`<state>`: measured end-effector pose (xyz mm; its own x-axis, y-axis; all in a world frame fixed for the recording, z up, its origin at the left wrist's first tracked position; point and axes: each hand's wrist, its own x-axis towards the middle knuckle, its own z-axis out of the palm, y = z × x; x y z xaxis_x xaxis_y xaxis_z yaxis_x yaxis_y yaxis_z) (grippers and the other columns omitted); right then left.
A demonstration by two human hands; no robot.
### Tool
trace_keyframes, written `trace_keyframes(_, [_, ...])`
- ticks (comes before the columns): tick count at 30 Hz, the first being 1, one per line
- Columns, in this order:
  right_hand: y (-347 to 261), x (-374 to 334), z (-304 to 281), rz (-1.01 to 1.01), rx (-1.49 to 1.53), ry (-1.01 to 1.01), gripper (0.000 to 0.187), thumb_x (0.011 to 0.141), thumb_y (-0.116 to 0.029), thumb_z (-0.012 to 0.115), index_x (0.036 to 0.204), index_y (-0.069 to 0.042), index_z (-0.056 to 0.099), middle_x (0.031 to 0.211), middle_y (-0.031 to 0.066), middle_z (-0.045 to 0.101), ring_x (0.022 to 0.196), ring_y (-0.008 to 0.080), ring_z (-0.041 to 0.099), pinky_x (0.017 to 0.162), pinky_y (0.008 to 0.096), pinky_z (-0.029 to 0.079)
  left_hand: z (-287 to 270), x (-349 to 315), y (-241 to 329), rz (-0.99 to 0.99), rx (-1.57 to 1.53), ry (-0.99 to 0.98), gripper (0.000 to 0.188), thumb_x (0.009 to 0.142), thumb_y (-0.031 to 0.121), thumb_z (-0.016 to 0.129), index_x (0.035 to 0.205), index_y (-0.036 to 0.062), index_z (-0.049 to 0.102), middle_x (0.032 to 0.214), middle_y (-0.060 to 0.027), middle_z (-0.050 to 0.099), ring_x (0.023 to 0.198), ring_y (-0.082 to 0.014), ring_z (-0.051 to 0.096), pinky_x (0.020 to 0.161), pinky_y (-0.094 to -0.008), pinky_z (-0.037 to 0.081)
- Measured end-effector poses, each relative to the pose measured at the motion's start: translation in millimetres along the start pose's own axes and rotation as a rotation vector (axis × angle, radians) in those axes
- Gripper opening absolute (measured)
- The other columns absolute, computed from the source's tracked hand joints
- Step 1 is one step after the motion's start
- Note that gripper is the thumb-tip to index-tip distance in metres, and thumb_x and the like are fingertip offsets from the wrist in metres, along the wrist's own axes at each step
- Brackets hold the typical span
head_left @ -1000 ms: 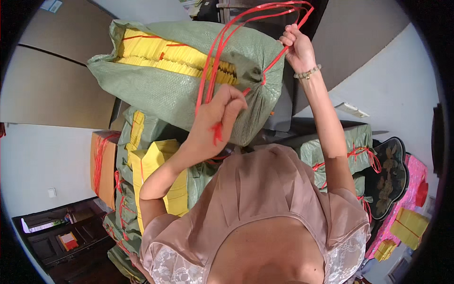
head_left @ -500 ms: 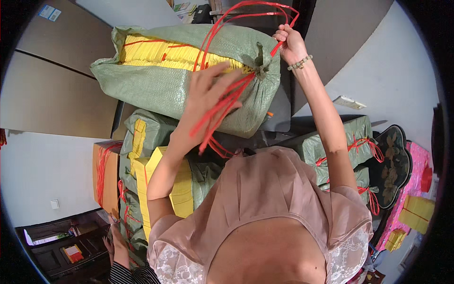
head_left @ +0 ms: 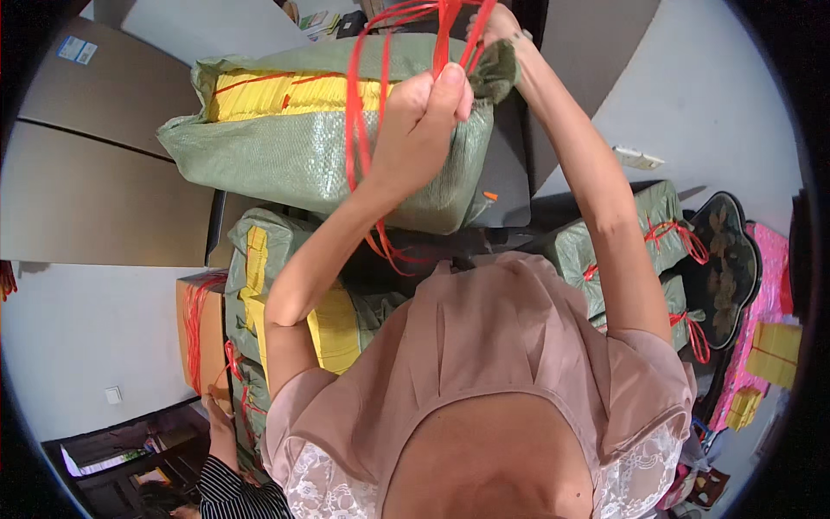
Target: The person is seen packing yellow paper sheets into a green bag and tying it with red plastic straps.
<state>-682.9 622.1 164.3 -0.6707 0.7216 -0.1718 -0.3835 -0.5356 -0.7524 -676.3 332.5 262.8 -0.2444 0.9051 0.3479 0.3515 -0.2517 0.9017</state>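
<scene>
**Red cord (head_left: 443, 39) in a fist beside the bunched neck (head_left: 494, 73) of a green sack (head_left: 268, 156)**

The left hand (head_left: 428, 104) is closed in a fist, thumb uppermost, around several strands of the cord. From it, the right hand (head_left: 501, 26) lies between 1 and 2 o'clock, near the upper edge and beside more strands; its fingers are partly hidden, so I cannot tell how it grips. The neck sits at 2 o'clock, between the two hands' levels.

The sack stretches away to 8 and 9 o'clock, its long side gaping over packed yellow bundles (head_left: 251, 97). Slack loops droop around the left wrist and trail toward 7 o'clock. If they caught on that forearm, a pull could tangle the cord. An uneven tug might let the neck slip loose, and tipping the sack could spill bundles through the gap; a hard pull might also tear the weave.

Farther out, a small orange piece (head_left: 490, 196) lies at 5 o'clock on a dark surface (head_left: 512, 169). Other green sacks (head_left: 575, 251) stand between 4 and 5; a yellow stack (head_left: 335, 333) and a co-worker's hand (head_left: 218, 411) are toward 7.
</scene>
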Motion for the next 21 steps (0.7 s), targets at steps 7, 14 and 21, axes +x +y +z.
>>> trace_keyframes(7, [-5.9, -23.3, 48.4, -0.062, -0.319, 0.621, 0.042, 0.094, -0.036, 0.045, 0.104, -0.002, 0.068, 0.109, 0.0162, 0.067, 0.100, 0.0283, 0.063, 0.082, 0.0362, 0.048, 10.0, -23.2, -16.1, -0.108, -0.267, 0.133, 0.041, 0.104, 0.031, 0.036, 0.069, 0.0102, 0.043, 0.057, 0.0051, 0.032, 0.054, -0.0078, 0.030, 0.069, -0.0259, 0.038])
trace_keyframes(14, [-8.3, -22.4, 40.4, -0.173, -0.512, 0.767, 0.039, 0.096, -0.028, 0.040, 0.108, -0.003, 0.067, 0.119, 0.0187, 0.063, 0.110, 0.0301, 0.060, 0.092, 0.0365, 0.045, 26.9, -27.8, -16.0, -0.108, -0.571, 0.198, 0.042, 0.104, 0.031, 0.036, 0.069, 0.0098, 0.044, 0.058, 0.0060, 0.034, 0.052, -0.0035, 0.027, 0.048, -0.0222, 0.024])
trace_keyframes(21, [-0.1, -40.5, 59.7, -0.134, -0.575, 0.731, 0.040, 0.097, -0.029, 0.043, 0.116, -0.002, 0.065, 0.116, 0.0151, 0.064, 0.111, 0.0328, 0.058, 0.089, 0.0298, 0.048, 15.2, -30.4, -23.6, -0.097, -0.583, 0.217, 0.041, 0.104, 0.031, 0.036, 0.070, 0.0095, 0.044, 0.060, 0.0055, 0.034, 0.053, -0.0052, 0.028, 0.057, -0.0226, 0.033])
